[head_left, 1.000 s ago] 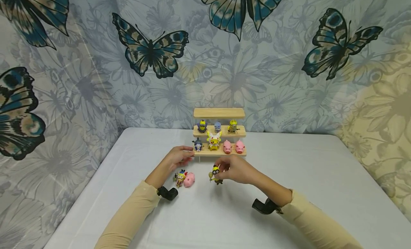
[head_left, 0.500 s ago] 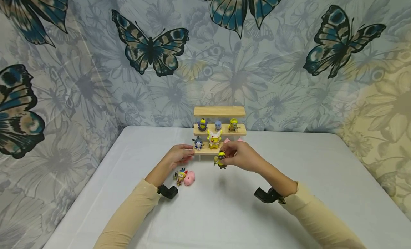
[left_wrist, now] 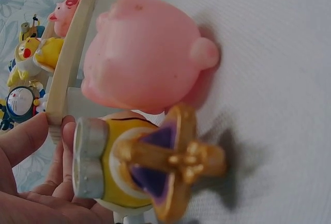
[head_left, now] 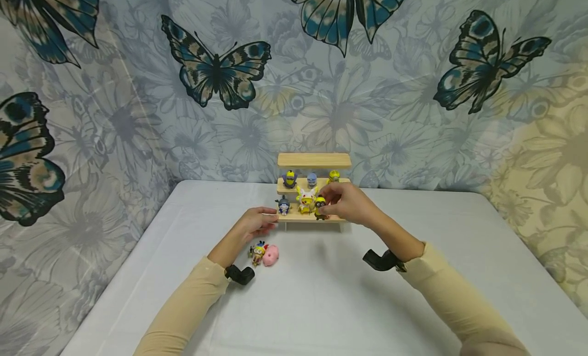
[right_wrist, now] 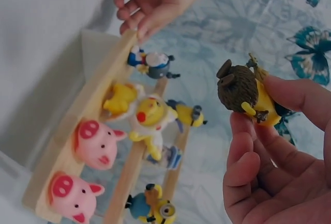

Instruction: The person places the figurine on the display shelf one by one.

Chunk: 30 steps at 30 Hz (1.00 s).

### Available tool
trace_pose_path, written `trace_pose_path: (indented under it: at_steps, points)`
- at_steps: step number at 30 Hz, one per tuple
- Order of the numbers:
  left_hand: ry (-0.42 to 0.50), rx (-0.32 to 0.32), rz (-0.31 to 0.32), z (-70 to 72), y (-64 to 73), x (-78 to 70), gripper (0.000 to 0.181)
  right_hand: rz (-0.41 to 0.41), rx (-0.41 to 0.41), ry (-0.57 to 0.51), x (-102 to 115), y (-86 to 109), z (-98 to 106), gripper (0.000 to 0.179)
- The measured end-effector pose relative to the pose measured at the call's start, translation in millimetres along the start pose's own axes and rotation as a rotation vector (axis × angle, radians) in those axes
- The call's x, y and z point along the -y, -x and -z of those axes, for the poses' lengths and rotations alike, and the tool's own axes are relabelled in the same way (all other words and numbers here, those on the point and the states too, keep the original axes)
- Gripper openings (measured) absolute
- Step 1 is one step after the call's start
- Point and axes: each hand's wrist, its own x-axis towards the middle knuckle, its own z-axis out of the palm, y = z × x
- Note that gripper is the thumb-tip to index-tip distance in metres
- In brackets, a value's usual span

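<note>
My right hand [head_left: 351, 203] pinches a yellow Minion figurine [right_wrist: 258, 94] with a brown furry lower body. In the head view it overlaps the lower tier; in the right wrist view it is in the air apart from the shelf. My left hand [head_left: 254, 223] grips the left end of the wooden display shelf [left_wrist: 77, 38], thumb on its edge. On the lower tier are a dark-capped figurine [head_left: 283, 206], a yellow figurine in a white-eared hood [head_left: 305, 199] and two pink pigs [right_wrist: 98, 144], which the right hand hides in the head view.
On the white table, near the left hand, lie a Minion figurine with a gold and purple piece [left_wrist: 176, 162] and a pink pig [left_wrist: 147, 53]. The middle tier holds a purple-and-yellow figurine [head_left: 289, 179], a small blue one [head_left: 312, 179] and a yellow one [head_left: 334, 176].
My right hand has lifted the brown-bottomed Minion figurine from near the tabletop, up and forward to the lower tier's front. My left hand has stayed at the shelf's end.
</note>
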Motion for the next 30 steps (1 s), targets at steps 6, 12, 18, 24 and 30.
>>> trace_pose_path:
  at_steps: [6,12,18,24,30]
  points:
    - [-0.008,0.001,0.001,0.3,0.0,0.2,0.038,0.002,-0.025,0.004,2.9,-9.4,7.6,0.033]
    - [-0.017,0.005,0.002,1.3,1.0,-0.2,0.038,0.002,-0.08,0.059,2.9,-18.2,14.1,0.032]
    - [-0.02,0.003,-0.008,1.7,2.5,-0.5,0.038,0.042,-0.132,0.1,4.4,-24.1,19.7,0.031]
    - [-0.022,-0.005,0.003,0.8,2.2,-1.7,0.038,0.05,-0.165,0.129,6.1,-33.3,24.8,0.033]
    - [-0.025,-0.003,0.001,0.4,0.6,-1.6,0.038,0.061,-0.193,0.155,7.2,-42.9,29.2,0.035]
